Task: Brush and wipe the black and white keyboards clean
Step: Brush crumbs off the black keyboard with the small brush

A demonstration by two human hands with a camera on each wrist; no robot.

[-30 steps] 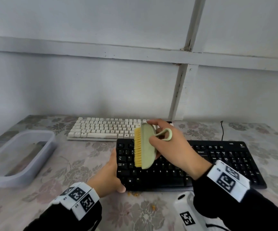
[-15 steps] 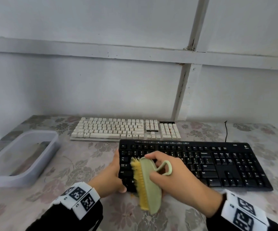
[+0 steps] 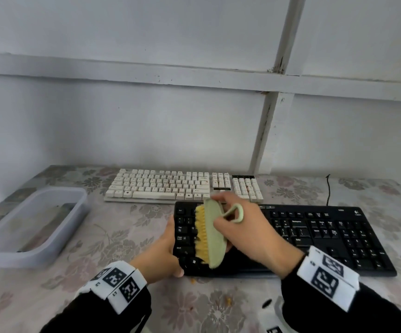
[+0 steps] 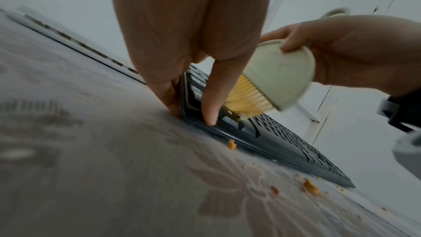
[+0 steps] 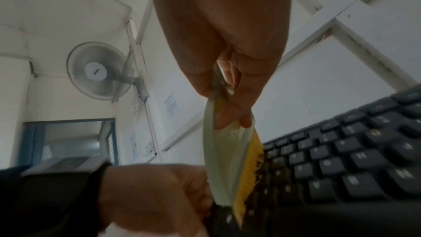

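Fingers [image 4: 209,100] of left hand [image 3: 161,255]: curled over black keyboard's [image 3: 326,239] left end, thumb on its near corner, pinning it to tabletop [image 3: 112,236]. Right hand [image 3: 250,231]: fingers wrapped round brush [image 3: 212,236], bristles facing 9 o'clock, touching the leftmost keys. Half a second back the brush hung off the near edge; now it sits higher up the key rows, so a fresh stroke appears under way. Crumbs [image 4: 309,187]: orange, scattered on tabletop at 6 o'clock of the keyboard. White keyboard [image 3: 182,186]: at 12 o'clock, just beyond, apparently not yet brushed. Tub [image 3: 57,239]: at 9 o'clock. Wiping not begun.
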